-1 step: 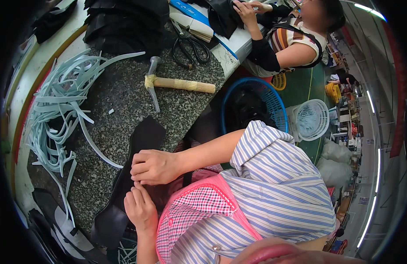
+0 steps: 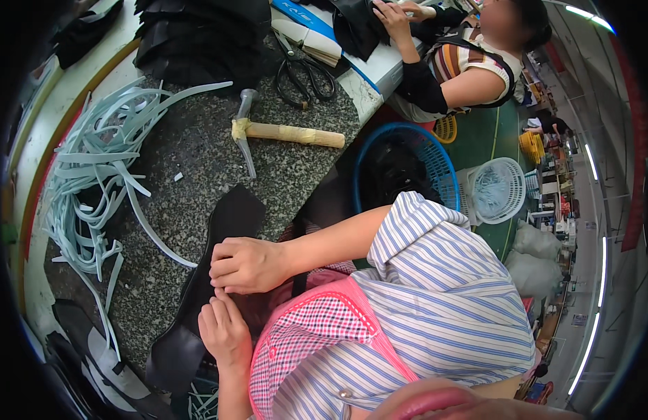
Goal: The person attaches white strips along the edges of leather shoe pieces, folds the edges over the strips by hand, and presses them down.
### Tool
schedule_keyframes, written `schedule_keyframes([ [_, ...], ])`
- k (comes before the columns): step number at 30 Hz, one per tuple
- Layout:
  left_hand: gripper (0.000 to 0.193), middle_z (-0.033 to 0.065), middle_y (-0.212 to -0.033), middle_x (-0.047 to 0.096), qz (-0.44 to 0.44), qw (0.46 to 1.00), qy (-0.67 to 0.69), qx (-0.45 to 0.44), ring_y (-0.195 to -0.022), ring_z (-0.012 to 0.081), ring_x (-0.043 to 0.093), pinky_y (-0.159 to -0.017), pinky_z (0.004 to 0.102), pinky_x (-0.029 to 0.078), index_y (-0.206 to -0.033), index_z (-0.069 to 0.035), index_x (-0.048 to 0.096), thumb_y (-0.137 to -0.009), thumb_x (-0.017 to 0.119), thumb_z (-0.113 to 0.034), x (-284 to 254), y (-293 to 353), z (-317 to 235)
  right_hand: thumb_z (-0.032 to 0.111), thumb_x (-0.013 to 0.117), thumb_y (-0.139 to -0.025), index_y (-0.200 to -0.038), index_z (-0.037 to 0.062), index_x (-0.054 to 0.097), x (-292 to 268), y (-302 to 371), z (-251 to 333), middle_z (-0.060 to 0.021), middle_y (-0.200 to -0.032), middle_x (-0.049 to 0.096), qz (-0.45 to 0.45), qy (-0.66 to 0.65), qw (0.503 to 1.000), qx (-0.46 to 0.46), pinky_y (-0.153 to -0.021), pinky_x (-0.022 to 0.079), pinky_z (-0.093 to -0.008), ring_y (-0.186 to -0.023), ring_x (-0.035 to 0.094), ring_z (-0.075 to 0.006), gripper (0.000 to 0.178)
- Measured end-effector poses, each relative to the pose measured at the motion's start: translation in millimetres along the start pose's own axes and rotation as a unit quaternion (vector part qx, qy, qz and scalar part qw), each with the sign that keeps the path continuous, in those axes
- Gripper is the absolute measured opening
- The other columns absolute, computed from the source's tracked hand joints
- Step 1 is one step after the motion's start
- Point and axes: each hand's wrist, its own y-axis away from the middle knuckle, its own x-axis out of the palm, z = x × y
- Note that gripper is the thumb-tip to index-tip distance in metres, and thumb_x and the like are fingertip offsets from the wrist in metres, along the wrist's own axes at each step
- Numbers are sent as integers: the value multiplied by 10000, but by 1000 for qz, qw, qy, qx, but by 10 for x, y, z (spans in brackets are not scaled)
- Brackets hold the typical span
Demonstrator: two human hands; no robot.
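A long black piece that looks like leather lies along the near edge of the speckled stone slab, its lower end broad and smooth. My right hand comes across from the right, with fingers curled over the piece's near edge. Just below it, my left hand is closed in a pinch at the same edge. The fingertips of both hands meet there, and the exact grip is partly hidden behind the fingers.
A wooden-handled hammer, black-handled scissors and a tangle of pale blue strips lie on the slab. Black pieces are stacked at the back. A blue basket stands at right; beyond it a co-worker handles black material.
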Motion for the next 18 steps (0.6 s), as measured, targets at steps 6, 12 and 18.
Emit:
schedule_keyframes([
  [6, 264, 140, -864, 541, -37, 996, 75, 0, -766, 283, 532, -675, 360, 460, -1009, 71, 584, -747, 577, 32, -23, -43, 12, 210, 664, -697, -852, 66, 632, 49, 12, -12, -11, -861, 529, -34, 24, 999, 6, -704, 423, -334, -858, 497, -198, 214],
  [12, 229, 159, -858, 536, 3, 984, 175, -24, -773, 302, 540, -661, 366, 475, -935, 71, 558, -707, 576, 58, -77, -116, 50, 222, 681, -651, -843, 66, 631, -5, -26, 10, -6, -859, 525, -8, 60, 998, -10, -697, 422, -324, -884, 499, -197, 252],
  [18, 252, 137, -821, 529, 44, 992, 115, 24, -721, 253, 529, -615, 329, 465, -936, 81, 561, -692, 589, 23, -108, -154, 39, 178, 686, -669, -969, 37, 641, -151, 64, -119, -34, -984, 572, 26, 34, 999, -28, -684, 449, -327, -925, 534, -216, 334],
])
